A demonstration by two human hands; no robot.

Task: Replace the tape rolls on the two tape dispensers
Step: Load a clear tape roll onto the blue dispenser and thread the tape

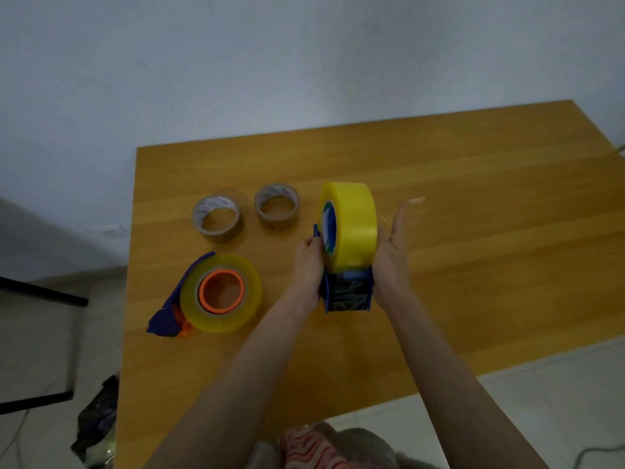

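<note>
A blue tape dispenser (348,292) stands upright at the table's middle with a big yellow tape roll (353,225) on it. My left hand (308,262) grips the dispenser's left side. My right hand (394,245) lies flat against the right side of the roll and dispenser, fingers straight and blurred. A second blue dispenser (169,316) lies flat at the left with a yellow roll (221,292) on its orange hub. Two thin clear tape rolls (217,218) (277,206) lie behind them.
The wooden table (473,198) stands against a pale wall, with bare surface to the right. A black frame (37,292) and a dark bag (98,421) are on the floor at the left. Patterned cloth (314,448) shows at the bottom.
</note>
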